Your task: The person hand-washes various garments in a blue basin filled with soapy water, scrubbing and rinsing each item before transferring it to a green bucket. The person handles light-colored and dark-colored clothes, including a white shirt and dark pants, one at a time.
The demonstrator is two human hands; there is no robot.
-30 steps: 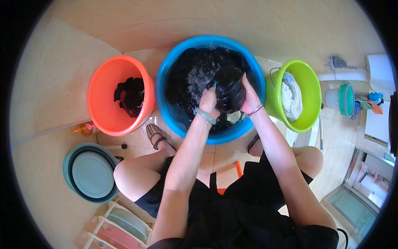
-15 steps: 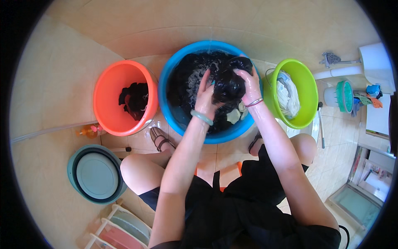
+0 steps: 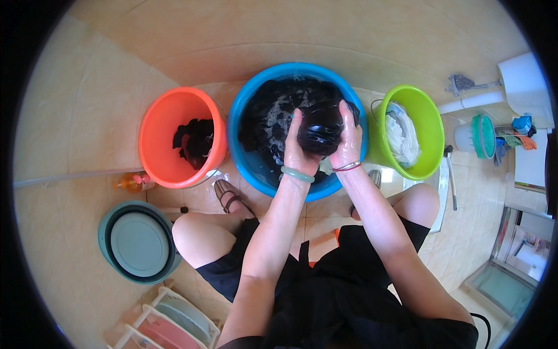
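Between my palms I hold a bunched, wet black garment (image 3: 321,127) above the blue basin (image 3: 237,152). My left hand (image 3: 297,148) cups its left side, thumb upward, with a pale green bangle at the wrist. On its right side my right hand (image 3: 349,139) presses in, a thin bracelet below it. Both hands are closed about the cloth, and some fingers are hidden beneath it. More black clothes (image 3: 261,110) lie in sudsy water in the basin. A small pale piece shows behind my wrists.
An orange bucket (image 3: 152,136) with dark cloth stands left, a lime green bucket (image 3: 431,134) with white cloth right. A grey-green folding basin (image 3: 107,244) leans at lower left, near an orange bottle (image 3: 129,183). Walls rise behind and left; a long-handled tool (image 3: 452,180) lies right.
My hands have come closer together and gathered the black garment into a tighter bundle between them. My left hand has shifted right, and the pale cloth is now mostly covered.
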